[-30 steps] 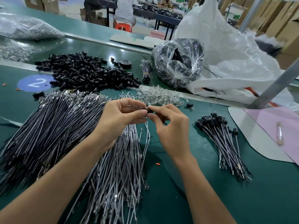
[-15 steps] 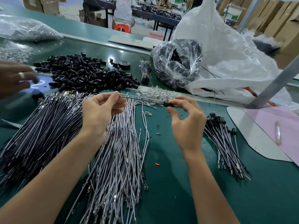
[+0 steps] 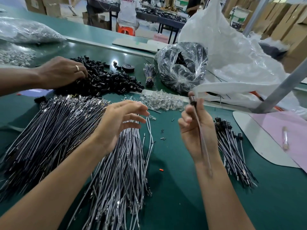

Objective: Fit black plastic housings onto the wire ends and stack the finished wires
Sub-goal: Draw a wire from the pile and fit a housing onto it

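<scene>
Where the green bench [image 3: 174, 205] fills the view, a large white bag [image 3: 232, 52] is slumped at far right. Left of centre a big fan of dark wires [image 3: 49, 133] is laid out, with a paler grey wire pile [image 3: 123, 163] just beside it, toward the middle. A clear bag [image 3: 182, 67] of black parts is set against the white bag. A heap of black housings [image 3: 113, 80] is spread at the far side; another person's hand [image 3: 61, 72], ring on one finger, is pushed into its left edge. The finished stack [image 3: 232, 151], housings fitted at the far ends, is laid at right, just beside the right hand [image 3: 197, 130]. That hand is raised, palm toward the camera; one wire [image 3: 203, 143] is held along the palm, its fitted housing [image 3: 192, 101] up at the fingertips. Exact grip is lost to blur. The left hand [image 3: 116, 123] is spread, fingers nearly straight, nothing held, above the far end of the grey wire pile. A small orange scrap [image 3: 161, 170] is seen on the bench between the arms.
</scene>
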{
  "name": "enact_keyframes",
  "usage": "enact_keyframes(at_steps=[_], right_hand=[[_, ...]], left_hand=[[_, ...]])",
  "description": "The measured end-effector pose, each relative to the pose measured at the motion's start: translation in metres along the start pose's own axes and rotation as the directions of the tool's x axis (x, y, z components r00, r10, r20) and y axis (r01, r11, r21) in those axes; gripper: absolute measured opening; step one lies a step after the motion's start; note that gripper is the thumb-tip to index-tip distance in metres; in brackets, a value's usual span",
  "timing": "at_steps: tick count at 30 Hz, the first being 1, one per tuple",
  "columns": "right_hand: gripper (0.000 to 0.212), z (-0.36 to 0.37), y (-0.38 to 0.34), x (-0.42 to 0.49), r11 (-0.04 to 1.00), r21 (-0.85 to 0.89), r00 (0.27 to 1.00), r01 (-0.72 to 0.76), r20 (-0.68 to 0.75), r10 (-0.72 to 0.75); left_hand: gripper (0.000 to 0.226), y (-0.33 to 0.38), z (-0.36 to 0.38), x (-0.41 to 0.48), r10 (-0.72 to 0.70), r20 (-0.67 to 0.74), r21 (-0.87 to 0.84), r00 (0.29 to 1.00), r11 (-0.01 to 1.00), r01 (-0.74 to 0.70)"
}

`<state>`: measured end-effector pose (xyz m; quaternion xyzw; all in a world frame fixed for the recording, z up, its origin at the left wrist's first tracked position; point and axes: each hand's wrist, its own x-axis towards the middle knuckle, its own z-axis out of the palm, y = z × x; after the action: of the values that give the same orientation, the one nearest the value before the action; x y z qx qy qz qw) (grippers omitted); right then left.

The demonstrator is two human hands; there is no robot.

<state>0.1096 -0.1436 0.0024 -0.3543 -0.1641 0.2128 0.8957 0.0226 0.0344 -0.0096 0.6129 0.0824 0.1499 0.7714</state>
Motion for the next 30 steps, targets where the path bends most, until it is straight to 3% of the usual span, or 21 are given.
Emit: enact_keyframes(at_steps=[3,6,12,16,21,30], right_hand=[[0.037,0.006,0.012,-0.001,0.942,-0.328,0.996,-0.065,0.035,0.081],[0.045,0.010,0.026,-0.005,0.875,-0.480,0.993,-0.059,0.063,0.102],[0.039,0.010,0.030,-0.006,0.846,-0.533,0.990,-0.034,0.096,0.100],[0.018,0.009,0.029,-0.005,0.769,-0.639,0.990,-0.017,0.100,0.105],[0.002,0.009,0.030,-0.006,0.724,-0.690,0.992,0.013,0.098,0.076],[0.005,0.013,0.035,-0.009,0.762,-0.644,0.995,0.073,0.100,-0.012]], left_hand=[[0.031,-0.001,0.006,-0.003,0.007,0.144,0.058,0.989,0.998,-0.015],[0.036,-0.003,0.010,-0.006,0.006,0.170,0.116,0.985,0.993,-0.027],[0.029,-0.007,0.010,-0.004,0.025,0.125,0.026,0.992,0.999,-0.028],[0.031,-0.007,0.008,0.000,0.053,0.009,-0.020,0.999,0.998,-0.053],[0.028,-0.006,0.010,-0.002,0.119,0.000,-0.071,0.993,0.990,-0.118],[0.024,-0.007,0.016,-0.005,0.152,0.005,-0.012,0.988,0.988,-0.152]])
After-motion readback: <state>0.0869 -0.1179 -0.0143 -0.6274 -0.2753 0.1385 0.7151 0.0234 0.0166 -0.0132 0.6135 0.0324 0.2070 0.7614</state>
